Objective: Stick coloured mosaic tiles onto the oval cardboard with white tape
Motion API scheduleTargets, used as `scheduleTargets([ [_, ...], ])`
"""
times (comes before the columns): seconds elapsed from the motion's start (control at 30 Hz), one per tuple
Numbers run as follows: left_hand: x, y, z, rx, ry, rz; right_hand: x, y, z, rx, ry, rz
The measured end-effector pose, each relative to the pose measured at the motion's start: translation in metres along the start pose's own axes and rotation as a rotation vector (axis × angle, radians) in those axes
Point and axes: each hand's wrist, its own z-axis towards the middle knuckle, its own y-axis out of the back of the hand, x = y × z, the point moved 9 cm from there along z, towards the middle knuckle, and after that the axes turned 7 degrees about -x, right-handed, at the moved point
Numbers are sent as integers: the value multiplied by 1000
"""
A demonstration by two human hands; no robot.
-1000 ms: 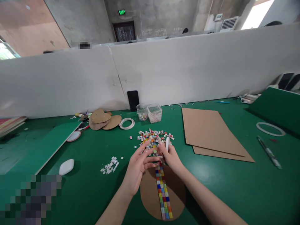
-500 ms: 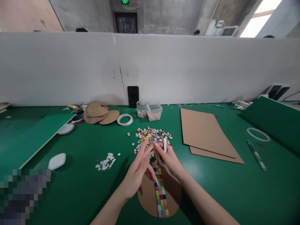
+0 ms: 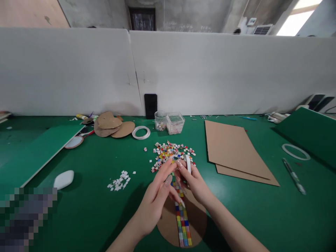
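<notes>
Two hands meet at lower centre: left hand [image 3: 154, 197] half-curled, hold unclear, lower fingers [image 3: 175, 194] now dropped over the tile strip [image 3: 183, 224] on the cardboard disc [image 3: 168, 225], suggesting closer joint work with the right hand [image 3: 194, 180], closed on a white band [image 3: 188, 163].

Moderate, rather flat light fills the scene. Far behind the hands [image 3: 153, 201] and to their right, a window [image 3: 299, 17] burns out to white. Soft glare lies on the green surface [image 3: 225, 192] right of the hands; dark, soft-edged shadows spread left of them and beneath the right forearm [image 3: 228, 224]. Wide-angle stretching pulls at the outer edges, writing on the far wall [image 3: 181, 15] is illegible, and coarse pixel blocks [image 3: 25, 224] cover the near left corner.
</notes>
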Motion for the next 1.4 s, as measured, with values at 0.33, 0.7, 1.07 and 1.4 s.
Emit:
scheduleTargets([
  [0.33,-8,29,3,-243,-61,213,3,-12,-12,130,-19,54],
  [0.7,18,18,7,-187,137,15,3,-5,-13,40,31,-27],
  [1.07,9,0,1,9,115,-14,-2,-8,-14,14,-25,-26],
  [1.4,21,-2,-1,3,123,44,-17,-15,-16,97,-104,189],
])
